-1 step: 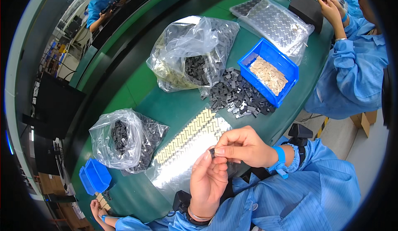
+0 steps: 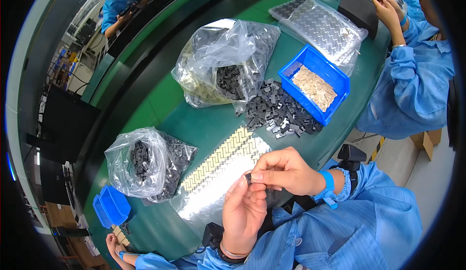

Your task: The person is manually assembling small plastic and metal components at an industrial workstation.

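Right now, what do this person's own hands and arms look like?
Neither hand wears a glove. The right hand has a bright blue band at the wrist, and a dark strap with a black box sits on that sleeve. The left hand has a thin, shiny bracelet. Both sleeves are light blue.

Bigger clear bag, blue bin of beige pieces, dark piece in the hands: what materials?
Bigger bag: thin plastic film, glossy; crumpled, see-through, bright highlights.
Blue bin: probably moulded plastic, smooth; even colour, slight sheen.
Dark piece: maybe plastic or rubber; mostly hidden, finish unclear.
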{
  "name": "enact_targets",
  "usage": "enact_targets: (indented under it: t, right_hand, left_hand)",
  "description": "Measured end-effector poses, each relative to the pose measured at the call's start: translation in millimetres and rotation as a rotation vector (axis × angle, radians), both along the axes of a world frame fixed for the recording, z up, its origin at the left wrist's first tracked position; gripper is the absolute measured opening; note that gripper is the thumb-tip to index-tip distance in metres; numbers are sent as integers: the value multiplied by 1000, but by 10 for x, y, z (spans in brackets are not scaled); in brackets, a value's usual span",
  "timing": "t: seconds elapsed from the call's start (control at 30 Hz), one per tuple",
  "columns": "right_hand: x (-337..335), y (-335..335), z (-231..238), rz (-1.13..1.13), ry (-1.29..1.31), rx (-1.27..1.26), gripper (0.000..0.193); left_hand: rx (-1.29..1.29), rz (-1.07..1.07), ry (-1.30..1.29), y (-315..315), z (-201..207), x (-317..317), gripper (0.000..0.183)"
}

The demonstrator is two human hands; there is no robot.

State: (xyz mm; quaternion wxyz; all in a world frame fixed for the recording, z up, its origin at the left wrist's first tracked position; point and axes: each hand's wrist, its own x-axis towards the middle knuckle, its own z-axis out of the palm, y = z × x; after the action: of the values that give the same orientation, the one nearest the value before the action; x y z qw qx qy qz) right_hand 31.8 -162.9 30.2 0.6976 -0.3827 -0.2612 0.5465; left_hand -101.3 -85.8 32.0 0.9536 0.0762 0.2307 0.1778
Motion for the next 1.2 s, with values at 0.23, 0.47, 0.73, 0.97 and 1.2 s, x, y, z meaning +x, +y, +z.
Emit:
enact_targets:
  t: [0.23, 0.47, 0.73, 0.97, 1.2]
  right_hand:
    - [20, 23, 50, 9, -166, -2, 14]
    - [215, 1, 101, -50, -900, 245, 7]
    - [341, 102, -26, 10, -1573, 244, 5]
    - [296, 211, -298, 118, -1550, 204, 17]
    - [290, 227, -462, 105, -1503, 212, 25]
  left_hand:
    - [681, 313, 257, -21, 320, -132, 20]
    - [1660, 915, 871, 897, 817, -656, 22]
    - [2430, 437, 1455, 1290, 514, -796, 38]
    - [2452, -338, 701, 677, 75, -138, 48]
    - [2461, -547, 642, 561, -246, -32, 54]
